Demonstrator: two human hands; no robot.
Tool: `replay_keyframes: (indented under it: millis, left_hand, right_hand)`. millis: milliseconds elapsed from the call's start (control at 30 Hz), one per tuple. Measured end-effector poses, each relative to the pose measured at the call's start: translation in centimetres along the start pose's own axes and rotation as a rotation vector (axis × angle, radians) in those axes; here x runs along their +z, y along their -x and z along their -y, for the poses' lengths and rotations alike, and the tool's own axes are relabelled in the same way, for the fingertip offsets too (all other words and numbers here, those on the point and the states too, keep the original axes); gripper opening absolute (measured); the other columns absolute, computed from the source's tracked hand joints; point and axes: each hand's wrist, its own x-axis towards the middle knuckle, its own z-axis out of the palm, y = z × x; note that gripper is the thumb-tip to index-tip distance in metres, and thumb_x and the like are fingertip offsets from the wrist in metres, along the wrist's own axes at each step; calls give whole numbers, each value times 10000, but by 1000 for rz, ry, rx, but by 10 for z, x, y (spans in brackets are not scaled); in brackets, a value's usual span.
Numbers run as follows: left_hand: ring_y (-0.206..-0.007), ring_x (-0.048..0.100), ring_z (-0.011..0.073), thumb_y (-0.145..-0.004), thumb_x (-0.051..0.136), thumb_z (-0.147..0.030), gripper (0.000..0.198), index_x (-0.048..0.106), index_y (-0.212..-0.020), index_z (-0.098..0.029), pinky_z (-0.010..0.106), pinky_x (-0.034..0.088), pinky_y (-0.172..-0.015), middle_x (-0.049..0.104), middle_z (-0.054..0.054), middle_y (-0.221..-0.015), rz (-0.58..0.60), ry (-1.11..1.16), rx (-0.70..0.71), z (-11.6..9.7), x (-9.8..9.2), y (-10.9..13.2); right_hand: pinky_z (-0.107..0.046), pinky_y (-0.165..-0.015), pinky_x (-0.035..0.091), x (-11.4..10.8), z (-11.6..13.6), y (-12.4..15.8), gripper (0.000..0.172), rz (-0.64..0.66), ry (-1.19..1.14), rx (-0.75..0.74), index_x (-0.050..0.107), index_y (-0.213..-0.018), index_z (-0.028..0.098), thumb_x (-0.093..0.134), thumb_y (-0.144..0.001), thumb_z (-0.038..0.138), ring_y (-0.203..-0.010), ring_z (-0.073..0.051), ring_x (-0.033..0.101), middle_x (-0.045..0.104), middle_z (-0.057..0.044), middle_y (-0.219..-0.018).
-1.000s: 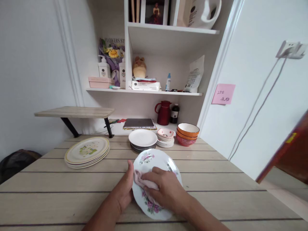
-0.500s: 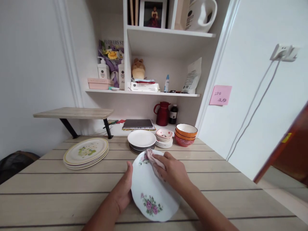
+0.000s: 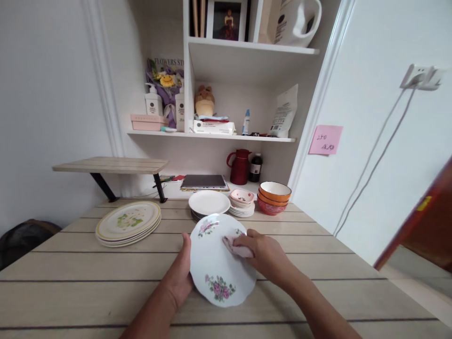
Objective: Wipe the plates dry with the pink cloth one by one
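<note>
White china, pink roses: one rose plate (image 3: pixel 217 263), tilted up off the table (image 3: pixel 88 278) near its front edge. Left hand (image 3: pixel 181 278) clamped on the plate's left rim, thumb on the face, fingers hidden behind. Right hand (image 3: pixel 268 254) curled over one pink cloth (image 3: pixel 235 246), pressing it flat to the plate's upper right. Toward the far edge, four stacks: green-patterned plates (image 3: pixel 127 222) at the left, number unclear; white plate stack (image 3: pixel 209 203) mid-table; small dishes (image 3: pixel 242 202) just beside it; three orange bowls (image 3: pixel 274 195) at the right. Behind, one red jug (image 3: pixel 240 165) and one dark bottle (image 3: pixel 256 167).
</note>
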Motion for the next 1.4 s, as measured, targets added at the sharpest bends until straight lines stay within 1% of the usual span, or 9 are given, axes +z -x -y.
replay_keyframes:
  millis: [100,200,433,533,767,867,1000,1267,1400]
  left_hand:
    - [-1260,483,309,-834,393,-637,748,428,-1389,-137,445,223,-1128,591,157,-1282,-2,21,42,1,4,-1]
    - [-1278,460,312,-831,413,-629,753,423,-1390,-126,453,206,-1134,578,166,-1292,-17,20,58,2,5,-2]
    - [-1273,469,307,-830,360,-665,767,449,-1373,-131,457,216,-1129,586,159,-1289,31,-1,3,2,-3,-6]
    - [-1258,490,295,-857,339,-636,732,449,-1372,-128,439,242,-1120,597,154,-1281,60,17,-19,-1,-2,-5]
    - [-1199,541,315,-845,338,-656,758,441,-1375,-123,454,315,-1073,619,171,-1250,79,35,-89,-4,6,-1]
    - [-1185,553,314,-830,356,-673,777,425,-1384,-131,458,328,-1061,627,174,-1237,57,29,-120,-2,7,1]
    - [-1200,543,301,-840,366,-656,760,417,-1387,-132,436,318,-1068,618,171,-1253,40,20,-112,-1,9,2]
    - [-1250,494,305,-828,377,-666,775,420,-1388,-132,420,276,-1094,593,158,-1290,43,8,-106,-3,12,5]
    - [-1255,488,313,-823,374,-672,771,428,-1387,-149,442,262,-1103,607,143,-1273,42,3,-102,-5,12,7]
  right_hand:
    - [-245,-667,336,-1,6,4,333,67,-77,-110,687,-976,361,528,-784,141,-793,-158,583,620,5,-935]
    - [-239,-711,357,-5,15,8,398,150,-151,-182,689,-994,365,542,-735,101,-809,-150,572,626,15,-906]
    - [-216,-755,398,-2,27,8,530,293,-326,-175,701,-1004,363,562,-620,25,-810,-127,550,563,14,-915]
    - [-216,-771,405,2,31,8,554,310,-352,-185,687,-1034,378,573,-633,14,-813,-124,540,520,13,-914]
    - [-242,-848,417,7,47,10,550,227,-431,-275,594,-1208,387,591,-748,86,-886,-134,556,493,1,-973]
    - [-254,-821,426,12,51,5,557,117,-408,-254,565,-1252,386,571,-775,100,-882,-144,559,489,-9,-953]
    - [-273,-751,423,15,51,-2,543,5,-250,-183,530,-1277,431,542,-813,148,-826,-156,546,498,-12,-922]
    - [-245,-620,405,12,21,-8,470,-161,-50,18,499,-1312,423,497,-868,270,-678,-131,549,517,-23,-945]
    - [-241,-605,411,4,2,-6,419,-157,-56,87,556,-1251,434,517,-857,298,-635,-122,552,526,-10,-922]
